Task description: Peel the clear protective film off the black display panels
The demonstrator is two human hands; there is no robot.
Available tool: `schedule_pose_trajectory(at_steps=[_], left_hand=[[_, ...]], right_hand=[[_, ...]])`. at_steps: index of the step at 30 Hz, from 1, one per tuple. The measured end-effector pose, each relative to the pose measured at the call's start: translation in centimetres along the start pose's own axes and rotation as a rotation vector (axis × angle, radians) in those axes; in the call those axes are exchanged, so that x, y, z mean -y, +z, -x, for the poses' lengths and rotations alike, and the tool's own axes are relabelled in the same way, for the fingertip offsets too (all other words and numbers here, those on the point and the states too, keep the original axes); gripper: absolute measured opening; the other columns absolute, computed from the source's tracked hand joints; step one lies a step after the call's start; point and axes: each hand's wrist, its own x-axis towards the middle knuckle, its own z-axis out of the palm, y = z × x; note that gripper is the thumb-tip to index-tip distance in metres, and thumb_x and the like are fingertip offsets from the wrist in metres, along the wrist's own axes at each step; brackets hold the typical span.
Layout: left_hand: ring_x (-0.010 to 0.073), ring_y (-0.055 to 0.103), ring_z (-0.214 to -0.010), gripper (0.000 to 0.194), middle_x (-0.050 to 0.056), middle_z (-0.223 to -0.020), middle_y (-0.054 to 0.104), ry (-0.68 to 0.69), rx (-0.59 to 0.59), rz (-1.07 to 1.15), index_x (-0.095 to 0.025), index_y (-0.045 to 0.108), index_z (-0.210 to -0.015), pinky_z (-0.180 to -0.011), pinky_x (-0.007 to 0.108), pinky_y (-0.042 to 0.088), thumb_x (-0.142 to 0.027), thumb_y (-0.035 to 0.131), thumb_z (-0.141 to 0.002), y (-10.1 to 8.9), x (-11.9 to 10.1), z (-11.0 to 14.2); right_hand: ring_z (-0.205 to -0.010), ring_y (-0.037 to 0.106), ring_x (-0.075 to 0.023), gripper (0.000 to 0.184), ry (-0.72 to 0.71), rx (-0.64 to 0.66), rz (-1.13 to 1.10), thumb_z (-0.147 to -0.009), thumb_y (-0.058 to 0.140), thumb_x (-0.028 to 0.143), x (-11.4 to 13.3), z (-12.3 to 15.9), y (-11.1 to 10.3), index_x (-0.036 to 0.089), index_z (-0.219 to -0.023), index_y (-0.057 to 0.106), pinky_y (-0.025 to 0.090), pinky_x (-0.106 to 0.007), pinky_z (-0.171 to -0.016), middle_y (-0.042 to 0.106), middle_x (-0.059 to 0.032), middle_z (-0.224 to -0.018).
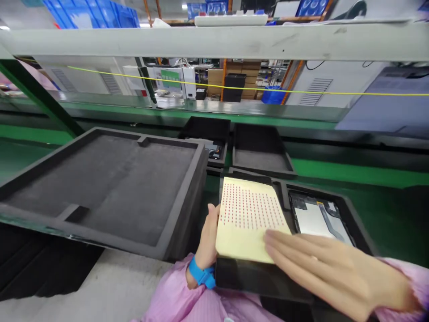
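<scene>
A pale yellow sheet (244, 243) with rows of small red dots lies tilted over a dark flat surface in front of me. My left hand (207, 237), with a blue wrist strap (201, 272), grips the sheet's left edge, its thumb upward and its other fingers hidden. My right hand (328, 266) lies stretched out, fingertips on the lower right of the sheet; it is slightly blurred. Just beyond that hand, a flat electronic part (317, 218) with a silvery plate and a grey ribbon cable sits in a black foam tray (360, 223).
To the left stands a large black foam tray (110, 179) with raised edges. Two smaller black trays stand behind, the left one (204, 127) with an electronic part in it, the right one (259, 158) beside it. A yellow cord (208, 83) runs across beneath a white beam (167, 42).
</scene>
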Motion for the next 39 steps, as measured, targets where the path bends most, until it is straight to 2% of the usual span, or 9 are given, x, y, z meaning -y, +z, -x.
schedule_pose_trajectory(at_steps=[2, 6, 8, 12, 16, 21, 28, 33, 39], left_hand=[[0.0224, 0.06, -0.097, 0.066, 0.006, -0.095, 0.069, 0.0, -0.018, -0.024, -0.017, 0.068, -0.099, -0.087, 0.032, 0.044, -0.066, 0.026, -0.089, -0.1, -0.6, 0.2], [0.0226, 0.065, -0.09, 0.043, 0.008, -0.097, 0.071, 0.009, 0.061, 0.104, -0.014, 0.067, -0.104, -0.081, 0.032, 0.048, -0.051, 0.057, -0.085, -0.2, -1.2, 0.3], [0.0221, 0.066, -0.089, 0.038, 0.008, -0.098, 0.071, 0.001, 0.095, 0.137, -0.013, 0.067, -0.103, -0.081, 0.032, 0.048, -0.045, 0.061, -0.084, -0.1, -1.3, 0.3], [0.0216, 0.06, -0.106, 0.031, 0.007, -0.113, 0.067, 0.111, 0.12, 0.043, -0.017, 0.064, -0.11, -0.095, 0.031, 0.043, -0.037, 0.057, -0.089, 0.5, -1.2, 0.8], [0.0184, 0.058, -0.109, 0.024, 0.004, -0.116, 0.064, 0.176, 0.179, 0.061, -0.021, 0.058, -0.114, -0.094, 0.028, 0.042, -0.031, 0.05, -0.093, 1.5, -1.1, 1.6], [0.0171, 0.057, -0.104, 0.023, 0.003, -0.11, 0.064, 0.164, 0.224, 0.055, -0.019, 0.059, -0.109, -0.091, 0.026, 0.042, -0.032, 0.046, -0.095, 1.9, -1.3, 2.2], [0.0138, 0.055, -0.084, 0.023, 0.001, -0.092, 0.062, 0.202, 0.203, -0.108, -0.02, 0.06, -0.106, -0.081, 0.024, 0.042, -0.033, 0.043, -0.096, 1.8, -2.3, 3.0], [0.0108, 0.043, -0.069, 0.023, -0.002, -0.073, 0.049, 0.178, 0.167, -0.155, -0.018, 0.053, -0.083, -0.067, 0.021, 0.039, -0.033, 0.042, -0.096, 2.0, -2.4, 3.6], [0.0104, 0.038, -0.067, 0.028, -0.002, -0.071, 0.044, 0.164, 0.148, -0.151, -0.017, 0.047, -0.077, -0.063, 0.022, 0.035, -0.035, 0.04, -0.097, 2.1, -2.5, 3.6]], right_hand=[[-0.102, 0.064, -0.0193, 0.041, -0.158, 0.104, -0.018, -0.093, 0.028, 0.012, 0.3, 0.1, 0.3, 0.012, -0.112, 0.064, 0.059, -0.027, -0.071, 0.068, -0.0091, -0.106], [-0.093, 0.066, -0.0169, 0.033, -0.106, 0.193, -0.188, -0.094, 0.035, 0.017, 0.6, 0.0, -0.5, 0.017, -0.107, 0.066, 0.058, -0.024, -0.069, 0.07, -0.0059, -0.095], [-0.097, 0.065, -0.0183, 0.027, -0.046, 0.203, -0.274, -0.096, 0.041, 0.027, 0.7, -0.1, -1.1, 0.018, -0.106, 0.065, 0.057, -0.026, -0.074, 0.07, -0.0061, -0.094], [-0.103, 0.06, -0.0183, 0.018, 0.115, 0.034, -0.255, -0.093, 0.05, 0.022, 0.6, -1.6, -0.5, 0.016, -0.106, 0.061, 0.054, -0.027, -0.085, 0.068, -0.006, -0.096], [-0.092, 0.058, -0.0183, 0.01, 0.265, -0.188, -0.076, -0.09, 0.052, 0.01, 0.1, -4.1, 2.4, 0.014, -0.089, 0.061, 0.052, -0.032, -0.079, 0.065, -0.0057, -0.091], [-0.086, 0.054, -0.0164, 0.006, 0.371, -0.201, -0.177, -0.091, 0.053, 0.011, -0.4, -4.6, 4.7, 0.014, -0.09, 0.059, 0.049, -0.032, -0.073, 0.061, -0.0058, -0.089], [-0.089, 0.054, -0.0167, 0.012, 0.357, -0.234, -0.181, -0.09, 0.052, 0.007, -0.4, -4.3, 4.0, 0.016, -0.094, 0.058, 0.047, -0.033, -0.076, 0.061, -0.0052, -0.092], [-0.083, 0.054, -0.0144, 0.007, 0.362, -0.246, -0.26, -0.088, 0.056, 0.008, -0.1, -4.7, 4.1, 0.015, -0.088, 0.059, 0.045, -0.03, -0.072, 0.061, -0.0038, -0.088], [-0.084, 0.052, -0.0153, 0.011, 0.282, -0.261, -0.158, -0.089, 0.052, 0.004, -0.2, -4.8, 4.1, 0.013, -0.085, 0.058, 0.041, -0.031, -0.07, 0.061, -0.0047, -0.086]])
